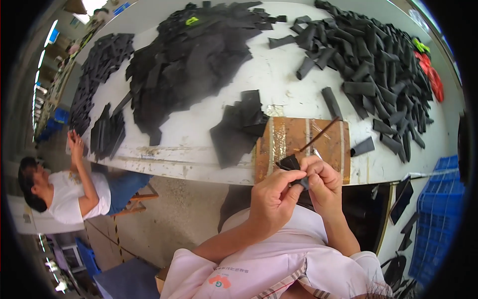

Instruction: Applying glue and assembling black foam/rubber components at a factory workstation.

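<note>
Over the near edge of the table, my left hand (273, 202) and my right hand (323, 188) meet with thumbs and fingers pinched together. Between them is a small black fabric piece (289, 163), its upper end sticking out past my left fingers. The rest of it is mostly covered by my fingertips. Just beyond my hands lies a brown board (297, 130) crossed by strips of clear tape. A thin dark stick (319, 134) slants over the board, its lower end close to my fingers. Left of the board sits a small stack of flat black pieces (234, 132).
A large heap of black sheets (189, 70) covers the middle of the white table (269, 65). Rolled black tubes (371, 65) pile up at the right, near a red bag (430, 74). A blue crate (438, 209) stands lower right. A co-worker (74, 192) sits at the left.
</note>
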The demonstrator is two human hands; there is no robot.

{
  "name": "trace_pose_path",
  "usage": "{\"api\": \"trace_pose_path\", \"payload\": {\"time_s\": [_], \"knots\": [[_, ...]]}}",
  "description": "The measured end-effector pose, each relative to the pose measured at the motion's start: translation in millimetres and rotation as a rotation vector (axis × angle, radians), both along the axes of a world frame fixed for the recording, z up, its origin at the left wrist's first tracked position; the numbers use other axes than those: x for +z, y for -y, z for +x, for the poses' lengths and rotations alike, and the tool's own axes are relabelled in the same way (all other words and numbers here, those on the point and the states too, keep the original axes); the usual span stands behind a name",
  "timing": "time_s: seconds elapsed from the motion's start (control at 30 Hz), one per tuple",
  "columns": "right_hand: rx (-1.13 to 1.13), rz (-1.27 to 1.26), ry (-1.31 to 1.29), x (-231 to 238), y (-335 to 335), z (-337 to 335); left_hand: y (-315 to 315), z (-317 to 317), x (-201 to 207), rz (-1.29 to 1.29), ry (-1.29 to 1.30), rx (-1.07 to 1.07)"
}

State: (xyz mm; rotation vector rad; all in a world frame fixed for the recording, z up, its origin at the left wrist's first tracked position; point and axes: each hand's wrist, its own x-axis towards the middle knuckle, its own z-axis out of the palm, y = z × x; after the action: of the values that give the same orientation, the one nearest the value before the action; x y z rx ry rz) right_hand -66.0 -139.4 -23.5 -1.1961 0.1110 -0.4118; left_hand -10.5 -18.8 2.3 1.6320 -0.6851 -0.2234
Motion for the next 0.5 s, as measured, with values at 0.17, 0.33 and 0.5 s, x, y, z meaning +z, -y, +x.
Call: {"api": "trace_pose_path", "payload": {"time_s": [0.17, 0.33, 0.5], "knots": [[-0.258, -0.726, 0.131, 26.6, 10.6, 6.2, 11.9, 11.3, 5.4, -0.103, 0.044, 0.011], [-0.295, -0.745, 0.022, 41.3, 10.8, 4.8, 16.3, 11.5, 14.0, -0.271, -0.351, -0.065], [-0.106, -0.542, -0.077, 63.0, 29.3, 8.1, 25.8, 38.5, 32.9, -0.506, -0.784, -0.345]]}}
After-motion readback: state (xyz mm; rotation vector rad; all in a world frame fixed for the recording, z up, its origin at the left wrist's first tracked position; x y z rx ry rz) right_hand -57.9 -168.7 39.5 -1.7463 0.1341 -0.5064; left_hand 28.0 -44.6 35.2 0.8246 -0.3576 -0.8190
